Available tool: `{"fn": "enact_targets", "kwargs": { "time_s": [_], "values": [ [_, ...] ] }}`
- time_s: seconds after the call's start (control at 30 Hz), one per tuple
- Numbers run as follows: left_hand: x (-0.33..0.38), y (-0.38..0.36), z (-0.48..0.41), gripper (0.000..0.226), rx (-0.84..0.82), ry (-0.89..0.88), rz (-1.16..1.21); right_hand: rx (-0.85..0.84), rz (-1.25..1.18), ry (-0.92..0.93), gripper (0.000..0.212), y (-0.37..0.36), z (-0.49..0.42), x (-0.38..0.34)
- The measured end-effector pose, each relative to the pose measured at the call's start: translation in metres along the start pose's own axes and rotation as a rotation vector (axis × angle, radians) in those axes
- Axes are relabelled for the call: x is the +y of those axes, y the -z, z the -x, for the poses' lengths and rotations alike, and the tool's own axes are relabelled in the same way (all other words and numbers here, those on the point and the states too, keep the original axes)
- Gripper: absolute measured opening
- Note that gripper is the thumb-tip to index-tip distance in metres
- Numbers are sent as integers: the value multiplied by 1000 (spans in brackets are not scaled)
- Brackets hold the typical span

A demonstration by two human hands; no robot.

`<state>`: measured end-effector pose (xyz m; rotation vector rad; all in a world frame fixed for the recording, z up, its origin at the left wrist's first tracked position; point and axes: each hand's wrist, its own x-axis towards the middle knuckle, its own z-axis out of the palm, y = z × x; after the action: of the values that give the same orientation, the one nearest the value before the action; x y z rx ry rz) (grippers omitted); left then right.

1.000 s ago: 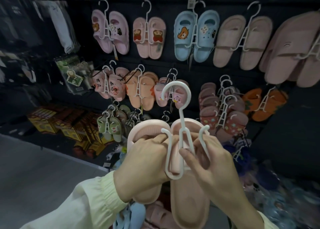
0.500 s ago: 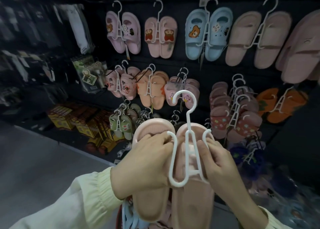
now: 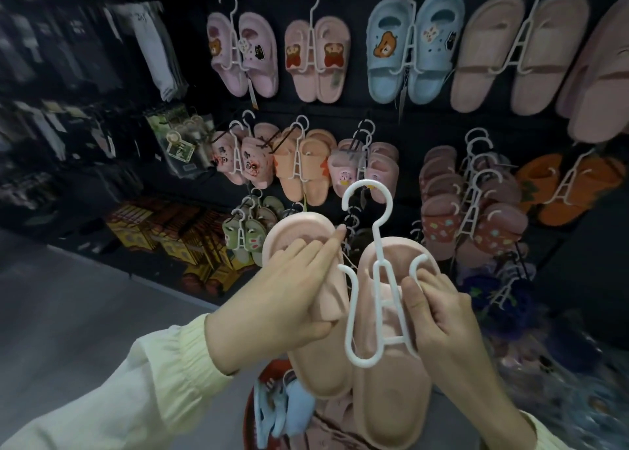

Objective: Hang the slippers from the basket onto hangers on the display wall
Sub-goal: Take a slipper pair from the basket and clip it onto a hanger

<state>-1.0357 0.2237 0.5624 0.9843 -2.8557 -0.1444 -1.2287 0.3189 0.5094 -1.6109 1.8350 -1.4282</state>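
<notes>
Left hand (image 3: 289, 300) grips the left slipper (image 3: 306, 245) toe-up just left of the hanger (image 3: 371, 279)'s free left arm — right hand (image 3: 439, 313) pinches hanger against the right slipper (image 3: 391, 381), near, above the basket (image 3: 252, 408).

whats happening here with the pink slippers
A person is fitting a pair of pink slippers onto a white hanger in front of a display wall already hung with pairs. The left hand holds the left slipper, off the hanger. The right hand pinches the hanger against the right slipper. More slippers lie in the basket below. The pair is not yet on the wall.
</notes>
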Motion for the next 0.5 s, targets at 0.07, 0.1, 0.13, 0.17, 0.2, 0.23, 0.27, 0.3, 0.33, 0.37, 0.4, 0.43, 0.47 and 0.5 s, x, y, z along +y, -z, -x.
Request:
{"fn": "enact_targets", "kwargs": {
  "time_s": [0.07,0.1,0.13,0.17,0.2,0.23,0.27,0.3,0.33,0.37,0.4,0.43,0.47,0.5],
  "values": [
    [-2,4,1,119,3,24,55,1,31,17,44,-3,5,-3],
    [-4,6,1,117,9,34,77,-3,48,21,43,-4,9,-4],
    [-6,9,2,113,17,40,82,-13,69,20,42,-6,12,-5],
    [-9,11,4,108,29,38,78,-25,95,17,42,-7,16,-6],
    [-11,14,6,106,45,29,72,-38,119,12,43,-8,20,-7],
    [-12,17,8,107,60,18,65,-49,134,6,44,-10,23,-7],
    [-13,19,10,110,70,11,63,-58,139,-5,45,-11,26,-8],
    [-14,20,13,114,70,11,69,-67,138,-19,45,-12,29,-9],
    [-14,21,17,117,61,16,83,-73,144,-32,46,-13,32,-12],
    [-14,23,20,120,52,24,103,-74,157,-37,46,-14,36,-15],
    [-14,24,23,123,44,32,127,-72,172,-36,44,-16,39,-20],
    [-14,25,26,125,39,39,154,-69,184,-28,41,-18,44,-23],
    [-15,26,28,127,34,44,181,-66,196,-18,37,-20,49,-27],
    [-15,27,31,128,31,47,204,-63,209,-13,36,-22,54,-29]
  ]
}}
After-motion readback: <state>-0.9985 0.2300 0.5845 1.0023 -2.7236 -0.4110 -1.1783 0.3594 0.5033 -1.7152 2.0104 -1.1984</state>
